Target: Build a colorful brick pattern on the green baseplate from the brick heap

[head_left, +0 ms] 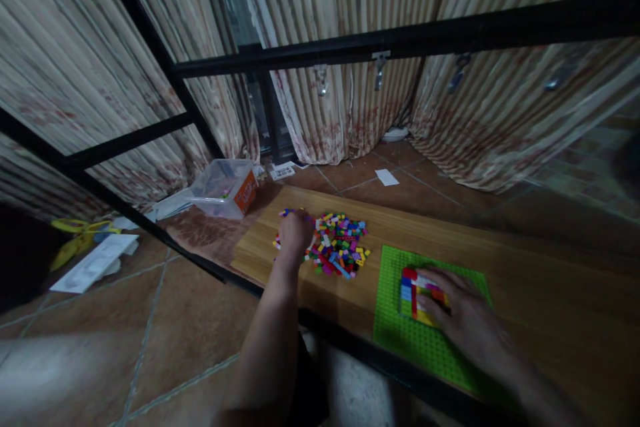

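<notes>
At the left end of the wooden bench, my left hand (296, 235) reaches down into a spread pile of small toy building bricks (339, 243). Its fingers are curled in and mostly hidden behind the back of the hand, so whatever they pinch cannot be made out. My right hand (463, 300) curls its thumb and fingers around a low block of joined bricks (409, 290), red, blue, yellow and other colours. That brick block sits on a green studded baseplate (393, 317), and the right hand covers part of both.
Beyond the bench (320, 203), a clear plastic tub (215, 190) with an orange label stands at the left. A black metal bar (350, 50) with hanging clips crosses in front of striped curtains (340, 107). White paper (387, 177) lies on the tiled floor.
</notes>
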Available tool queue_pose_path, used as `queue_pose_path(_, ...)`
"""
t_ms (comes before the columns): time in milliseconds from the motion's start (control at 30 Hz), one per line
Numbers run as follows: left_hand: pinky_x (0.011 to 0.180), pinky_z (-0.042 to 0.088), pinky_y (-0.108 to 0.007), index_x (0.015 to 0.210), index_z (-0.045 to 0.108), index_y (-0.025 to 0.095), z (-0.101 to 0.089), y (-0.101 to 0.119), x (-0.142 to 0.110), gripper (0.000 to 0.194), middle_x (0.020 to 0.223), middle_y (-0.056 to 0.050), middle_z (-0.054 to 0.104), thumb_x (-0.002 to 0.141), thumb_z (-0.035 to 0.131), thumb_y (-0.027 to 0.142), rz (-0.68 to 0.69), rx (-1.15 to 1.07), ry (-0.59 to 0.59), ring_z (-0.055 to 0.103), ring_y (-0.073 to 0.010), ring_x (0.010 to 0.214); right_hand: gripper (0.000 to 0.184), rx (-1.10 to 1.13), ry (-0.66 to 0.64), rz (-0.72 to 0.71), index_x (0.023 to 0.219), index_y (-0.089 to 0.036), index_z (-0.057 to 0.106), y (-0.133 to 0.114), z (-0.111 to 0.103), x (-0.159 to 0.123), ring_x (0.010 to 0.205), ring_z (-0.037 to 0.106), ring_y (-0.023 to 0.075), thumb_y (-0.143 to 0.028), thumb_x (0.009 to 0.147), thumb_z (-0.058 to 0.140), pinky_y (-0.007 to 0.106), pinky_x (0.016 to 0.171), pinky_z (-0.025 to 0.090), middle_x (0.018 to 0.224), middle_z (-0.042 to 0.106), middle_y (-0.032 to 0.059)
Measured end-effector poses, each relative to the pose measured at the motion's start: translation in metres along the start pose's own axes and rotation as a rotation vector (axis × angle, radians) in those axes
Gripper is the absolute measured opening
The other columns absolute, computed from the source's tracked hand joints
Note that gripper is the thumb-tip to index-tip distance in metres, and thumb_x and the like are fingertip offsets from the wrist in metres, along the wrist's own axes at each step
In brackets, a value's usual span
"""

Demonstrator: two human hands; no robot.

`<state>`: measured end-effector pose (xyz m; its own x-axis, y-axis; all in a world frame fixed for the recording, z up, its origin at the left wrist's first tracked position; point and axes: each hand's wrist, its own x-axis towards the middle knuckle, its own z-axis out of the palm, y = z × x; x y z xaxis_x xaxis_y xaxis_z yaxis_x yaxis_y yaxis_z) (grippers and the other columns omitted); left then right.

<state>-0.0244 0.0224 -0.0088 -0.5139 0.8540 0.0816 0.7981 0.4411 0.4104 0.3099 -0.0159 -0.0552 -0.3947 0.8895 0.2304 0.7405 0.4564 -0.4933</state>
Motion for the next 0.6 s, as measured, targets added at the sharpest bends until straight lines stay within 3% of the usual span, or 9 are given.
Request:
queue_pose_path(167,0.085,0.046,-0.029,0.111,0.068,0.021,0.006,-0.016,0.013,0.035,0.108,-0.011,0.071,0.08,0.053,0.023,-0.009,0.023,0.026,0.064,-0.0233,0.104,0.037,0.016,-0.005,-0.003,0.116,-0.025,0.063,0.005,0.0,0.002,0.108,0.06,0.0276,-0.04,0.088,0.045,0.047,0.095,0.048,0.117,0.067,0.0066)
queue_pose_path(367,0.094,0.043,-0.031,0.11,0.07,0.023,0.015,-0.015,0.013,0.033,0.111,-0.011,0.07,0.08,0.055,0.022,0.059,0.037,0.031,0.06,-0.0244,0.111,0.037,0.024,-0.002,-0.028,0.117,-0.025,0.063,0.006,0.002,0.004,0.107,0.061,0.0275,-0.039,0.088,0.044,0.047,0.094,0.049,0.116,0.067,0.0066)
queue_pose_path(600,0.088,0.045,-0.03,0.098,0.072,0.021,0.019,-0.013,0.012,0.028,0.1,-0.012,0.072,0.083,0.049,0.019,0.061,0.048,0.04,0.063,-0.0236,0.104,0.036,0.016,-0.003,-0.015,0.118,-0.025,0.062,0.005,0.004,0.005,0.11,0.058,0.0269,-0.036,0.089,0.043,0.046,0.096,0.047,0.119,0.066,0.0058)
